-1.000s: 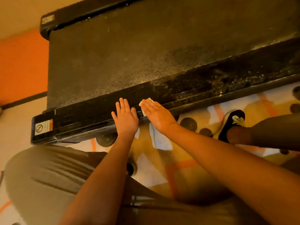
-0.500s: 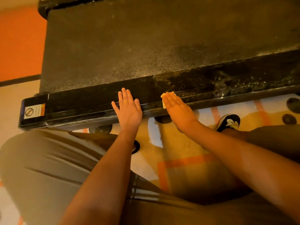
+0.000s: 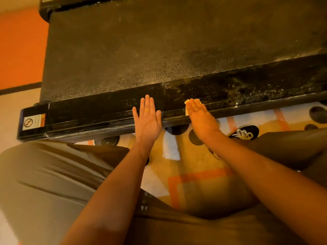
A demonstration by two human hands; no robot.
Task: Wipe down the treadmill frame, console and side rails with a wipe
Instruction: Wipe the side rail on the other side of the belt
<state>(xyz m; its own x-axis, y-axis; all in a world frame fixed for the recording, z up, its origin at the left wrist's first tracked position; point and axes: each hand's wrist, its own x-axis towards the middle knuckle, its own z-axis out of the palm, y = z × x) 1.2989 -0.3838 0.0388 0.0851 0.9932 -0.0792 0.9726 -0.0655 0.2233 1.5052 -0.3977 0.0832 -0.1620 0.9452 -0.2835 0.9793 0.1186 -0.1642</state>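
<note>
Wipe [image 3: 197, 100] lies on the rail [image 3: 85, 115], near its middle, pressed flat under the right hand [image 3: 200, 119]. This grip is apart, fingers straight, I think to spread the pressure over the wipe. Left hand [image 3: 147, 121] rests just beside it across the rail's near edge, grip also apart and holding nothing, probably for balance. Toward the rail's right end, pale dust [image 3: 256, 89] shows.

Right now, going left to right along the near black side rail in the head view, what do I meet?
Orange-and-white warning sticker → left hand, flat on the black side rail → right hand pressing a pale wipe → dusty, white-speckled stretch of rail.
</note>
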